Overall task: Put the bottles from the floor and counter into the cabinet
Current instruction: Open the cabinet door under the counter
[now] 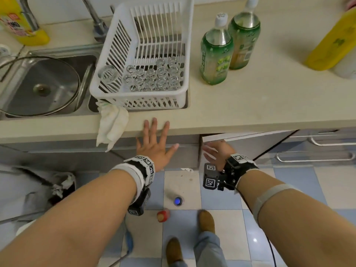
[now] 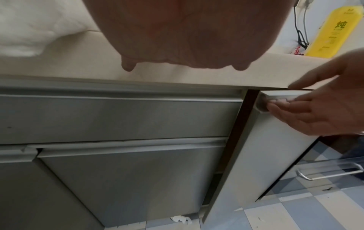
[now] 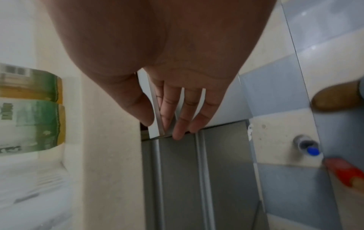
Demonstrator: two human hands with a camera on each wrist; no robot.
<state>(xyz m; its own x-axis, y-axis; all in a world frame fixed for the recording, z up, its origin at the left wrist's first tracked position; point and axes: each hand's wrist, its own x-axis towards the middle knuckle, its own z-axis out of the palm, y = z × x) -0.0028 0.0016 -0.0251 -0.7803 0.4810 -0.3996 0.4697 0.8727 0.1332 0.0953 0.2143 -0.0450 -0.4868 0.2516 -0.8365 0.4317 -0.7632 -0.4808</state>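
Two tall green-labelled plastic bottles [image 1: 229,49] stand at one o'clock on the beige counter [image 1: 260,105]; two small capped bottles [image 1: 171,208] lie on the checked floor. Probably light, smooth and slippery, so best gripped around the middle. Left hand [image 1: 154,146] spreads flat; right hand [image 1: 215,153] hooks the grey cabinet door [image 2: 262,155] edge. The cabinet's interior stays hidden.

Head cam: high, looking steeply down over counter [image 1: 250,105] and floor. Left wrist cam: close under palm, facing cabinet door [image 2: 262,155]. Right wrist cam: rolled sideways, close to door edge. All three share that door.
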